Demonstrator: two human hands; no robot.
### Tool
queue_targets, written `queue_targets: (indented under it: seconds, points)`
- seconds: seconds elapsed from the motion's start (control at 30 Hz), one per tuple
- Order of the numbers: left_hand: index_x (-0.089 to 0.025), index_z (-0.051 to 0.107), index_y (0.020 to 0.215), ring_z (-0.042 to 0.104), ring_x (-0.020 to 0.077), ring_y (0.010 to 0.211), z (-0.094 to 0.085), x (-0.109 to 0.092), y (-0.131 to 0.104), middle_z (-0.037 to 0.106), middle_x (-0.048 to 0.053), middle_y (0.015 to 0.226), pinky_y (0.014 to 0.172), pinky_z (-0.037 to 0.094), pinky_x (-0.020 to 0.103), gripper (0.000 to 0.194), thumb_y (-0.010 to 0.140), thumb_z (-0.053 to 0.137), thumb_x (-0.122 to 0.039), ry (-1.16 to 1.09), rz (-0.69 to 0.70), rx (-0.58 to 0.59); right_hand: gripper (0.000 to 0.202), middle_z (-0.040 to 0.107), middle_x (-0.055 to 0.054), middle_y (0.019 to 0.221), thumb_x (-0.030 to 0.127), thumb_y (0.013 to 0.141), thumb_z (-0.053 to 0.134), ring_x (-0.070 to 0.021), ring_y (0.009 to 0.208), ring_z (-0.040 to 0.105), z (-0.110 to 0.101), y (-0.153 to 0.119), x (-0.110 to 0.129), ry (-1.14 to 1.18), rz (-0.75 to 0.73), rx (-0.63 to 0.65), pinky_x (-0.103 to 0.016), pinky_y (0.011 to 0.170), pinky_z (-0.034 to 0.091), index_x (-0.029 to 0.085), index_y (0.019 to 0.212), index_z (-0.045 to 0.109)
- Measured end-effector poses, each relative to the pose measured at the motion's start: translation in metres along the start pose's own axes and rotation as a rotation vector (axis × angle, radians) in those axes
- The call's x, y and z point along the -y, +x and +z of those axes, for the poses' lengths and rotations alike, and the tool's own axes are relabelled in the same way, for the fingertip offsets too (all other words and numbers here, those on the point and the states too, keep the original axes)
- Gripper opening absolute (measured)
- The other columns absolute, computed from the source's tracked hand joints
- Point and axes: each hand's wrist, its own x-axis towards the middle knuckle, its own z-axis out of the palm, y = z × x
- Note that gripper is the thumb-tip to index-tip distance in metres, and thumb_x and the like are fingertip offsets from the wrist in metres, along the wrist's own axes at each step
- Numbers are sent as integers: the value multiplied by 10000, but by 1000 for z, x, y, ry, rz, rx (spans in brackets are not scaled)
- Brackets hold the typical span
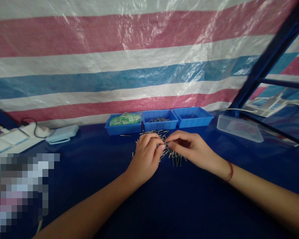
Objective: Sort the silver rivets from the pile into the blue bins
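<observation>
A dark-blue tabletop is being backed by a glossy red, white and blue striped plastic sheet. Before three blue plastic trays, a loose pile of thin, silvery metal pins is being partly covered by the left hand and right hand. Their fingers are being held nearly closed; whether pins are being gripped cannot be told.

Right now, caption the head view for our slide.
Left hand and right hand over metal pins, blue bins beyond.
</observation>
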Motion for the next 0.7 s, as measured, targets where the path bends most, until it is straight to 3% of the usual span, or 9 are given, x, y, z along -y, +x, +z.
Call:
queue_targets:
  seconds: [0.7]
  points:
    - [-194, 536, 919, 501, 191, 1018, -2, 1, 1, 545, 61, 1027, 918, 403, 368, 81, 913, 455, -197, -53, 35, 38, 142, 640, -33, 794, 300, 844, 559, -148, 699, 590, 2, -4, 1, -23, -34, -27, -285, 611, 473, 184, 820, 637]
